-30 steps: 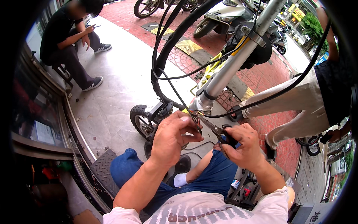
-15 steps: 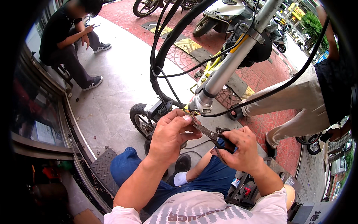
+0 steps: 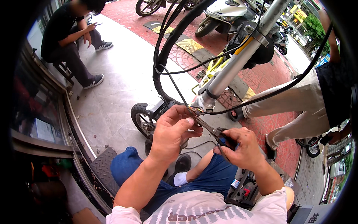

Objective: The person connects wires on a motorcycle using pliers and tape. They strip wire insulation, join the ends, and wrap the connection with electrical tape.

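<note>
A: How far along?
B: Mid-work, by my reading; thin wires [image 3: 196,109] gathered, scissors [image 3: 209,129] in place at them; work on the bunch looks unfinished; cannot tell whether any wire is cut or bared

A: Count, from the left?
B: One seated person [image 3: 61,35]; one small black-tyred wheel [image 3: 138,118], beyond the hands

A: Next?
B: One left hand [image 3: 172,135], thumb and fingertips pinching the wires near the foot of one silver tube [image 3: 232,68]; several wires, exact number hidden

A: Then?
B: One pair of scissors, blades beside the left fingertips, gap between blades unclear; one right hand [image 3: 244,147] curled round the dark handles

A: Far right?
B: One standing person [image 3: 289,98], pale trousers, well apart from the scissors
</note>
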Demonstrator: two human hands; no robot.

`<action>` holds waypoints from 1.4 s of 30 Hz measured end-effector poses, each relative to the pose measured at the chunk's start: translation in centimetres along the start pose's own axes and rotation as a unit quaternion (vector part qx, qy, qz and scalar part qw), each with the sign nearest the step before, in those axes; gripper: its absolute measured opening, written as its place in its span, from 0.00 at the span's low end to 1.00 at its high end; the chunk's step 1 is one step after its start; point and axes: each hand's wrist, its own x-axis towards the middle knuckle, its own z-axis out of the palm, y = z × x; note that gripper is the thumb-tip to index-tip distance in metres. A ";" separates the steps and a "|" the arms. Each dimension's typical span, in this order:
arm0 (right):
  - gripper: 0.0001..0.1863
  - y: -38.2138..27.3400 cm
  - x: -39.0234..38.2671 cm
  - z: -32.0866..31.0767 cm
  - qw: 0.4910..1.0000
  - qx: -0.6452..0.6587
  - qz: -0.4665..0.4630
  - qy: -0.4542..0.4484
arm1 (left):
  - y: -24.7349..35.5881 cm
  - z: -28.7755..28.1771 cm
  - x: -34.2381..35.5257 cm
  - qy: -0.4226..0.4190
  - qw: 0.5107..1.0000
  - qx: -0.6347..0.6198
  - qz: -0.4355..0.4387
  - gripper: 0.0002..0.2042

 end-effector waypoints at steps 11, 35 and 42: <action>0.21 -0.1 -1.2 0.0 0.999 0.031 0.017 -0.014 | 0.5 -0.2 0.1 -0.027 0.999 0.026 0.023 0.09; 0.26 -2.1 0.7 -0.3 0.969 -0.216 -0.088 0.075 | 0.5 -0.9 0.7 -0.019 0.994 -0.078 -0.074 0.10; 0.28 -2.3 1.3 -0.6 0.958 -0.248 -0.114 0.083 | 0.7 0.0 0.5 0.002 0.984 -0.141 -0.109 0.14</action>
